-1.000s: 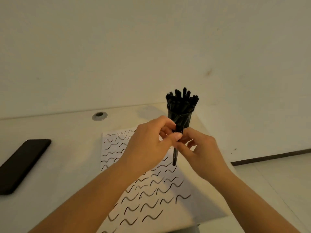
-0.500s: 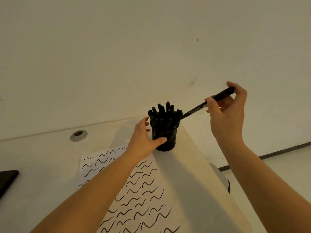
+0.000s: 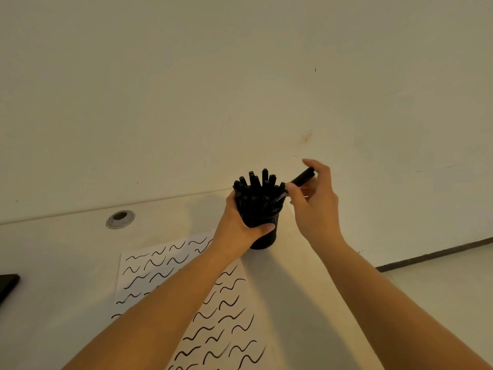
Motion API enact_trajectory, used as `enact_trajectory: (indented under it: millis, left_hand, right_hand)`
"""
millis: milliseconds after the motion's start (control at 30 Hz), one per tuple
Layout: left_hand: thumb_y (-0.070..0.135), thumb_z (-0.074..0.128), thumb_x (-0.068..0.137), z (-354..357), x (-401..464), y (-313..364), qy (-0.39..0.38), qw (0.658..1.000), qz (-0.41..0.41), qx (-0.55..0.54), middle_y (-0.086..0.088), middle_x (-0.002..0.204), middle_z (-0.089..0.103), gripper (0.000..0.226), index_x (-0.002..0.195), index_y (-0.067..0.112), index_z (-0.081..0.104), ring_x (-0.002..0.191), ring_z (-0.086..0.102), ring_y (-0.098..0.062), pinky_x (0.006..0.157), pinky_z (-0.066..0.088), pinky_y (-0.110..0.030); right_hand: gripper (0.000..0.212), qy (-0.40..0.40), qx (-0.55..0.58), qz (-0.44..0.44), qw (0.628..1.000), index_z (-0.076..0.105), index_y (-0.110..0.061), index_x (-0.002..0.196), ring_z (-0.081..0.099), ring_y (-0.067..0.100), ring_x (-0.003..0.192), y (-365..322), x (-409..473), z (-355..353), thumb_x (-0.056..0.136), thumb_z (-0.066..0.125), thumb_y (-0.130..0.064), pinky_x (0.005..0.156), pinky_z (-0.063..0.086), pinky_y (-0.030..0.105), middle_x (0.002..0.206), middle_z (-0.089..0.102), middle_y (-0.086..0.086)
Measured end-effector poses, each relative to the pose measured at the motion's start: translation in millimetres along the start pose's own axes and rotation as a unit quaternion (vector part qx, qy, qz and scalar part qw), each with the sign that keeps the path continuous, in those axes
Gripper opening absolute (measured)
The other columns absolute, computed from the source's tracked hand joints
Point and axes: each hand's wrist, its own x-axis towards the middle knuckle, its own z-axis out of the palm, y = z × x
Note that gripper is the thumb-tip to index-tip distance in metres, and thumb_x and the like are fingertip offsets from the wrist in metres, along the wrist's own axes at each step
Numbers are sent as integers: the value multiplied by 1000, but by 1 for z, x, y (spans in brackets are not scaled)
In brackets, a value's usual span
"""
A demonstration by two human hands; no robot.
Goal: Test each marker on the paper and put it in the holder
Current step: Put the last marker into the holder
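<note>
The left hand [image 3: 240, 225] is wrapped around the side of a black cylindrical holder [image 3: 262, 231], thumb curled across its front and fingers round the far side, gripping it where it stands near the back right corner of the pale surface [image 3: 66, 252]. The holder is crowded with black markers [image 3: 256, 188] standing upright, their capped ends fanning out above the rim. The right hand [image 3: 316, 204] is raised just beside the holder on its right, pinching one more black marker [image 3: 300, 180] between the thumb and the fingers; this marker is tilted, its upper end pointing up and to the right past the fingertips, its lower end angled down into the bunch at the holder's rim. How far it has entered the holder cannot be told, since the dark shapes merge. A white sheet of paper [image 3: 160, 271] lies flat on the surface in front of the holder, covered in rows of short black wavy strokes, partly hidden under the left forearm. A round metal cable grommet [image 3: 120, 219] is set into the surface to the left, and the corner of a black phone [image 3: 8, 285] shows at the left edge.
</note>
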Motion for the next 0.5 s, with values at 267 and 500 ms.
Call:
enact_trajectory:
  millis: [267,500]
  left_hand:
    - [38,81,57,0,2,-1,16,1000,0,21,24,105,45,90,128,34,26,95,46,0,65,33,-5]
    - [39,81,56,-1,2,-1,14,1000,-6,16,28,100,46,88,125,37,28,95,48,0,66,32,-6]
  right_hand:
    - [21,-48,-62,-33,996,50,-32,108,58,4,72,9,-6,12,91,49,-21,58,42,7,80,61,-11]
    - [22,-57,-109,-62,990,62,-22,109,56,3,80,9,-6,9,91,50,-18,68,41,9,92,62,-14]
